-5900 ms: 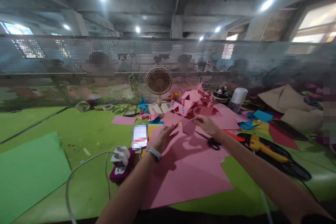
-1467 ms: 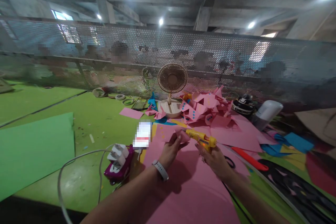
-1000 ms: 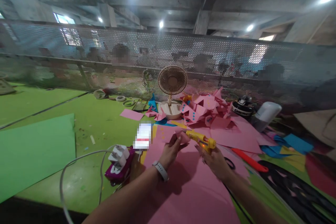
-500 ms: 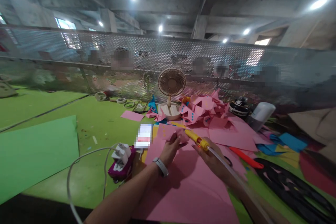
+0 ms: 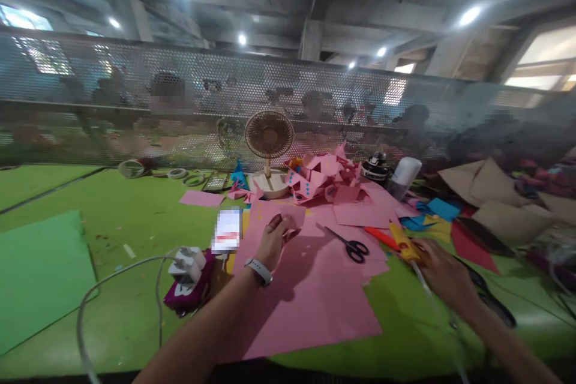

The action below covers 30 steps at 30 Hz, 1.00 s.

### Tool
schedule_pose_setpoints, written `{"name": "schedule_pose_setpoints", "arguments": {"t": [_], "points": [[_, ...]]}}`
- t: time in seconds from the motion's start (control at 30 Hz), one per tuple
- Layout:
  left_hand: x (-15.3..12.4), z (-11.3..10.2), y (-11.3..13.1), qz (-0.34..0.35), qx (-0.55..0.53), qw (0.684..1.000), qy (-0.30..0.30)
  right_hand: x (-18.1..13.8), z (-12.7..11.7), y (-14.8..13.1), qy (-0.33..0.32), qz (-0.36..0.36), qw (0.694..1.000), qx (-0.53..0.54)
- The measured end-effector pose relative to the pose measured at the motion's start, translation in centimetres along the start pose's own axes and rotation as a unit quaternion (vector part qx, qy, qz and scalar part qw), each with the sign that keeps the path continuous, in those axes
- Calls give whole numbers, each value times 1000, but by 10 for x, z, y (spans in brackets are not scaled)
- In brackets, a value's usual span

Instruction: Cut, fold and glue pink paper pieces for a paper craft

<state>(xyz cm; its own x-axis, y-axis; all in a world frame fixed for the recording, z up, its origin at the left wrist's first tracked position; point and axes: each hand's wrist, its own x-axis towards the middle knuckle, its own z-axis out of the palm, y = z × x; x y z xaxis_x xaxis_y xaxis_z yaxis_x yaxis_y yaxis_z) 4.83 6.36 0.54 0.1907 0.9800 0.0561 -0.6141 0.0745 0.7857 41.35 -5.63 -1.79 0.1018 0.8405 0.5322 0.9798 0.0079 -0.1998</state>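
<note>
My left hand (image 5: 274, 240), with a pale watch on its wrist, is closed on a folded piece of pink paper (image 5: 292, 216). It is above a large pink sheet (image 5: 306, 306) on the green table. Off to the right, my right hand (image 5: 436, 270) grips a yellow pen-shaped tool (image 5: 402, 240) with a white cord trailing towards me. The tool's tip points up and away. Black-handled scissors (image 5: 355, 250) lie on the pink paper between my hands. Just left of the tool is an orange-red strip-like object (image 5: 380, 238), partly hidden.
A small fan (image 5: 269, 138) stands at the back beside a heap of folded pink paper (image 5: 326, 174). At left are a purple power strip (image 5: 189, 294) with white plugs, a lit phone (image 5: 227, 229) and a green sheet (image 5: 40, 282). Brown card (image 5: 508, 222) lies at right.
My right hand has carried the yellow tool away from the pink piece, out to the right. The scissors now show fully. My left hand still holds the paper; the view has turned right.
</note>
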Motion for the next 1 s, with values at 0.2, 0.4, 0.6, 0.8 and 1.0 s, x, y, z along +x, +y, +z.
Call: {"name": "schedule_pose_setpoints", "arguments": {"t": [0.2,0.4,0.6,0.8,1.0], "points": [[9,-2,11,31,-14,999,27,-23,0,54,-97,89,991,-1],[17,-7,27,62,-20,997,48,-23,-5,75,-141,45,989,3],[23,-11,42,100,-10,993,65,13,-24,32,-131,24,991,16],[26,-15,45,99,-1,991,87,91,28,-117,-163,-174,965,113],[28,-24,41,108,8,989,99,141,118,-221,-191,-271,938,99]]}}
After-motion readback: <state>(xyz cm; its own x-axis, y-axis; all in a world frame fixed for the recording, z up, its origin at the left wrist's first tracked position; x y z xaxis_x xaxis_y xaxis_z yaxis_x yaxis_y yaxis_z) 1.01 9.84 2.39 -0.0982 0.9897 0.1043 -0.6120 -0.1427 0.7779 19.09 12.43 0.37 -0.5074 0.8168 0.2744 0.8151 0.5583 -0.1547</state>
